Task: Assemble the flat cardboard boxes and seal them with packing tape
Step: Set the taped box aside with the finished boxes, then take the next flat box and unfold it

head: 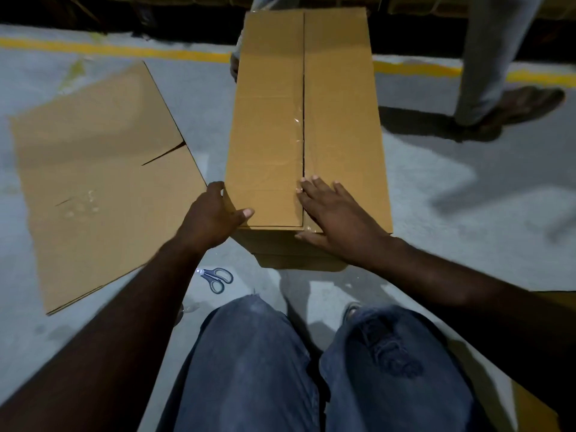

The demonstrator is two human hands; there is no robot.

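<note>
An assembled brown cardboard box (268,120) stands on the concrete floor in front of me, its two top flaps closed. Clear packing tape (299,145) runs along the centre seam and over the near edge. My left hand (215,213) grips the box's near left corner, thumb on top. My right hand (330,213) lies flat with fingers spread on the taped seam at the near end. A flat, unfolded cardboard box (99,182) lies on the floor to the left. No tape roll is in view.
Grey-handled scissors (217,278) lie on the floor near my left knee. Another person's leg and sandalled foot (511,104) stand at the far right, and a hand shows behind the box. A yellow floor line (109,48) crosses the back. More cardboard lies at the lower right.
</note>
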